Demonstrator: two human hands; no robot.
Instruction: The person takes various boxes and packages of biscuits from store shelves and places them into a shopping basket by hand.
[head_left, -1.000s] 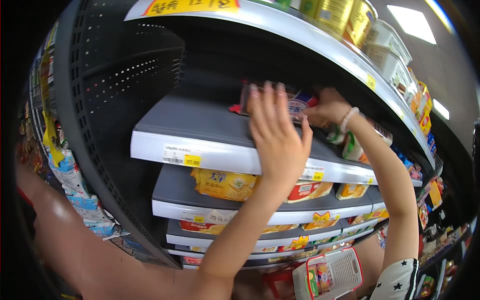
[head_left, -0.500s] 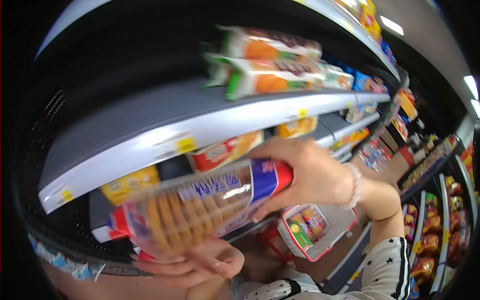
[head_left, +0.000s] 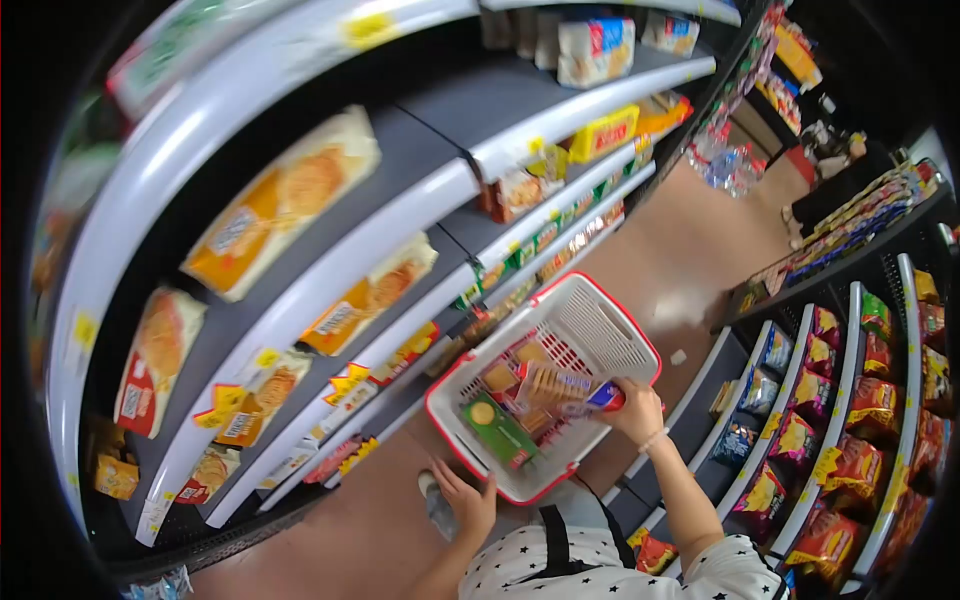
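My right hand (head_left: 636, 410) grips one end of a clear pack of round biscuits (head_left: 560, 388) with a blue end label. The pack is inside the white shopping basket (head_left: 610, 325) with a red rim, above other packs. Whether it touches them I cannot tell. A green box (head_left: 500, 432) and more biscuit packs lie in the basket too. Beside the basket's near left corner is my left hand (head_left: 466, 506), its fingers spread and holding nothing. One finger is close to the rim; contact is unclear.
On the left, shelves hold biscuit packs (head_left: 285, 205) behind white price rails (head_left: 330, 270). Bagged snacks (head_left: 860, 470) fill the racks on the right. Brown floor (head_left: 690, 240) runs between them, and a person in dark clothing (head_left: 850, 185) is farther down the aisle.
The biscuit pack has gone from in front of the shelf down into the basket in my right hand. My left hand has come away from the pack. The view has tilted down.
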